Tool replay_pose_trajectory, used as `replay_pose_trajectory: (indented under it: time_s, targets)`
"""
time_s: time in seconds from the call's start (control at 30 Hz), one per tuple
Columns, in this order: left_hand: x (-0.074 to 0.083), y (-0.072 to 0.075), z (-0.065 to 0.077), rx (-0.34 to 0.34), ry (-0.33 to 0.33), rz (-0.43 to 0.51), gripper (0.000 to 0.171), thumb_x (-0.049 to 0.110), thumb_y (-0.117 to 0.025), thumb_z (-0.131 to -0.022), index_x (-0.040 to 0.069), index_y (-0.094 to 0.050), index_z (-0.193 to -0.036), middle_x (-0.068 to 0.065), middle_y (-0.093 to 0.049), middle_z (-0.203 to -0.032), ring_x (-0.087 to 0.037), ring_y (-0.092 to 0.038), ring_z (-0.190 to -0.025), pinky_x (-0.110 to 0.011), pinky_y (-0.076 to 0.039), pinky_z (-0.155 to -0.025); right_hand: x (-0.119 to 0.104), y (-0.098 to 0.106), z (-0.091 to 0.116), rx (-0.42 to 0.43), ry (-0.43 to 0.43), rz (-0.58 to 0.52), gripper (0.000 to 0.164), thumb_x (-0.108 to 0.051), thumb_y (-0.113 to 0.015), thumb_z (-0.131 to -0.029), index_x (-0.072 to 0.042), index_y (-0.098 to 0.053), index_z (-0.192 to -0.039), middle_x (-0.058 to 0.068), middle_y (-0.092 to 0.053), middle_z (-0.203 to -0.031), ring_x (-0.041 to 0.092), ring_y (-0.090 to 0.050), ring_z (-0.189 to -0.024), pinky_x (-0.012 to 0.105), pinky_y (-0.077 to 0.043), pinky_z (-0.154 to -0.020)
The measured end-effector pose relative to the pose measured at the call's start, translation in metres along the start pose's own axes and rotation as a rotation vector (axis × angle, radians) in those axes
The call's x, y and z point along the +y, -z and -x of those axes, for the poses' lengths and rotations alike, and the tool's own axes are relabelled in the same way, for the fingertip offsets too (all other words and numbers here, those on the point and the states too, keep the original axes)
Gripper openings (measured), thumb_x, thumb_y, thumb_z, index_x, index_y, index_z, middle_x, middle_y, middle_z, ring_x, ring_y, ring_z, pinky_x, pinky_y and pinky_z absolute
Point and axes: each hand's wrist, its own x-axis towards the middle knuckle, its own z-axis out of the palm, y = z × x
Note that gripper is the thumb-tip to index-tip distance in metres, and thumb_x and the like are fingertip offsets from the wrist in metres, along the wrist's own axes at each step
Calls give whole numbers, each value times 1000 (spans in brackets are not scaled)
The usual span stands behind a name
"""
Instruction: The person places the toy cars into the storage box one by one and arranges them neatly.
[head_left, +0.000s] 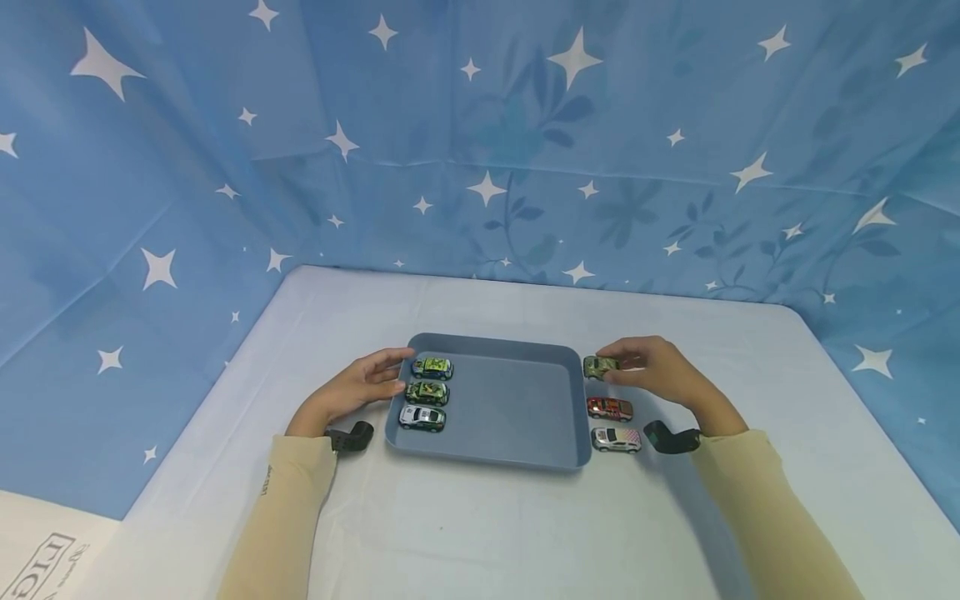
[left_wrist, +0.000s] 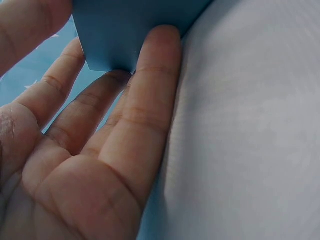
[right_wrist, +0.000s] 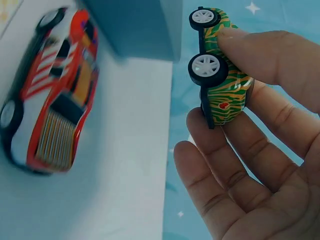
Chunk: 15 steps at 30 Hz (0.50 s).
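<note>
At the left side of a blue-grey tray, my left hand rests with its fingertips on the wall and rim, fingers fairly straight. In the left wrist view the fingers lie against the outer tray wall, low over the white cloth. Just beyond the tray's right wall, my right hand pinches a green and orange striped toy car between thumb and fingers. Inside the tray, a green-yellow car, a dark green car and a silver car stand in a column along the left.
Right of the tray, a red toy car and a white one with a pink pattern stand on the white-covered table. A blue star-patterned curtain hangs behind. A printed pale sheet lies at lower left.
</note>
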Motion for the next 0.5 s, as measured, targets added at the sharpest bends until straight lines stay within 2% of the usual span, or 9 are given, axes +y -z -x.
replay_pose_trajectory:
  time_s: [0.13,0.37,0.5]
  targets:
    - [0,0,0,-1,2,6,71,18,-68,-108,0,-34,-167,-27,-25,-175,-53,-22,-160,-64,-31,-125,-8,-3,-2,3,22,-16,34,-7,-81,-98,6,-74,-129,23,-74,-129,43,-72,-116,60,-58,-103]
    - [-2,1,-1,3,2,-4,71,20,-69,-108,1,-35,-168,-27,-25,-175,-53,-23,-159,-64,-32,-125,-18,-9,-7,0,43,-25,32,-6,-81,-97,6,-75,-127,19,-76,-123,37,-73,-112,45,-63,-94]
    - [-2,1,-1,2,2,-3,71,20,-69,-108,1,-35,-168,-27,-26,-175,-52,-24,-160,-63,-33,-125,-21,-13,-11,-2,55,-38,31,-6,-82,-97,5,-76,-126,17,-77,-121,35,-73,-112,42,-63,-94]
